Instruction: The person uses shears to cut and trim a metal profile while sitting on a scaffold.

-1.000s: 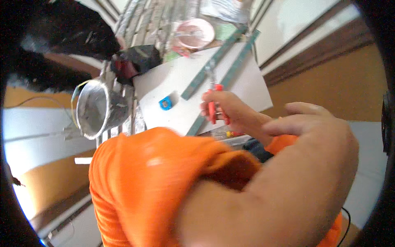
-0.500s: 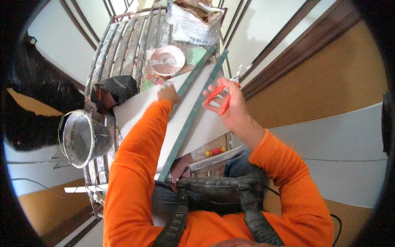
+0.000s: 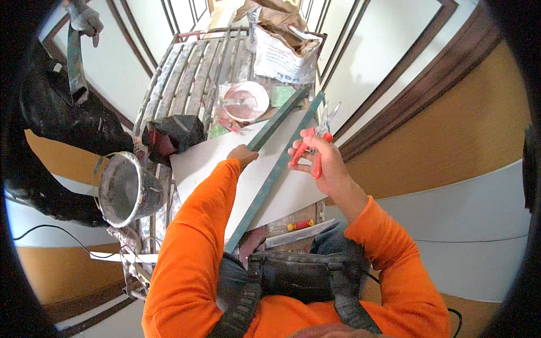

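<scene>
My left hand (image 3: 242, 155) grips the near end of the shorter green strip (image 3: 282, 112) on a white board (image 3: 197, 163). My right hand (image 3: 327, 166) holds red-handled cutting snips (image 3: 316, 146), blades pointing up, above the board beside the longer green strip (image 3: 270, 188). The longer strip runs diagonally down toward my lap. A pink-white bowl (image 3: 255, 96) with a tool in it sits beyond the board, and another small red-handled tool (image 3: 231, 125) lies below the bowl.
A slatted bench (image 3: 174, 79) carries a sack (image 3: 282, 62), a dark bag (image 3: 174, 135) and a yellow-red tool (image 3: 298, 225). A grey bucket (image 3: 124, 191) stands at its left. A person in dark trousers (image 3: 62, 101) stands at left, a gloved hand (image 3: 87, 22) holding a green bar.
My left hand has come down onto the shorter strip. My right hand with the snips has moved right since a second ago. The other person's gloved hand and bar have come into view.
</scene>
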### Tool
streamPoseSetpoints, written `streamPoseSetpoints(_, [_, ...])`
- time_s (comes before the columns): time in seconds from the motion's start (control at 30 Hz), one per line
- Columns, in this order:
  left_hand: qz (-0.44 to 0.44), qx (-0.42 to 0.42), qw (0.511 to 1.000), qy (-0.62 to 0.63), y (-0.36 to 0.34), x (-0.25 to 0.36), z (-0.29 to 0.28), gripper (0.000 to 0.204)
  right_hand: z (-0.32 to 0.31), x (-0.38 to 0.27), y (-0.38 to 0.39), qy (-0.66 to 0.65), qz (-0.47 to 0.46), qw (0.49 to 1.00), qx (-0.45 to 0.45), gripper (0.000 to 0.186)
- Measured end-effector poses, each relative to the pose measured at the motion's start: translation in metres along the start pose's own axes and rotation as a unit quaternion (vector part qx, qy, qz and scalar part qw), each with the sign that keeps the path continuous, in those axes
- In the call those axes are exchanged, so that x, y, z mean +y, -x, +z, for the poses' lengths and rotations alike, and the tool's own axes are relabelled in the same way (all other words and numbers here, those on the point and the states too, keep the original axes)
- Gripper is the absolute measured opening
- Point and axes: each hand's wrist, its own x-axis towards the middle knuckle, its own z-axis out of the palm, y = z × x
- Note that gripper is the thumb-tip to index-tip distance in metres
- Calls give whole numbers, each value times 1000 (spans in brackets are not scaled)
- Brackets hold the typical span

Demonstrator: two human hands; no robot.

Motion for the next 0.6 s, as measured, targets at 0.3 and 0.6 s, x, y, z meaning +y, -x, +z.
streamPoseSetpoints(0.3, [121,70,984,109,72,-22,-50,58,-47,-1,-48,254,-91,963,6,21])
streamPoseSetpoints(0.6, [-12,44,992,118,230,-86,-56,52,-129,163,-81,722,-406,488,-276,40])
